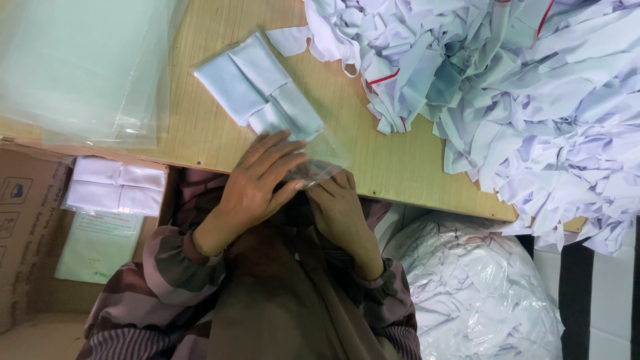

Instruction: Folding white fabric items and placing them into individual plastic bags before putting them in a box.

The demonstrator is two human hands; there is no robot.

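Observation:
A folded white cloth inside a clear plastic bag lies on the wooden table. My left hand rests flat on the bag's open end near the table edge, fingers spread over the plastic. My right hand pinches the bag's flap at the same end, just below the table edge. Both hands touch the plastic where the bag mouth hangs toward me.
A large heap of loose white cloth pieces covers the table's right side. A stack of clear plastic bags lies at the left. A cardboard box holds packed bags. A big plastic sack of cloth stands at lower right.

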